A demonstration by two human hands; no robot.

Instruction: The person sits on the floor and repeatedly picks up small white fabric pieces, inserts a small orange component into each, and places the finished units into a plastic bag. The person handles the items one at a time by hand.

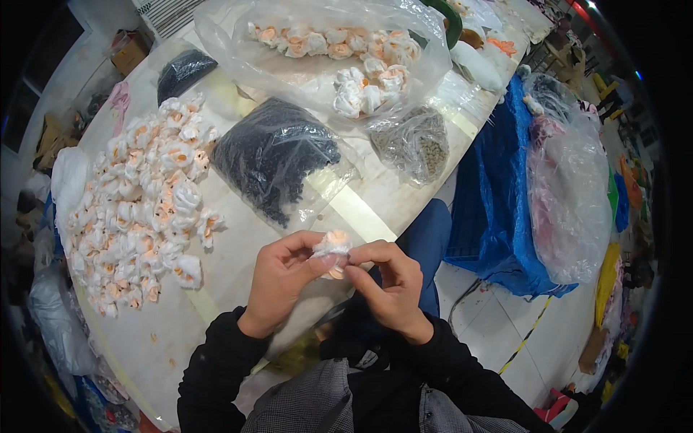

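Observation:
A small artificial flower (336,242), white and frilly with a peach tint, is pinched between the thumb and fingers of my left hand (280,280) above the table's near edge. My right hand (391,283) is closed at the flower's right side, thumb and forefinger drawn together. A tiny dark speck shows at those fingertips, too small to name. To the left, a heap of similar white and peach flowers (144,209) spreads over the table. Just beyond my hands lies a clear plastic bag of small black pellets (274,155).
The marble-patterned table (238,270) carries a bag of beige pellets (417,148), another black-filled bag (186,72) and a large clear bag of flowers (336,45). Right of the table stands a blue-lined bin (494,209) beside a plastic-wrapped pink bundle (570,195).

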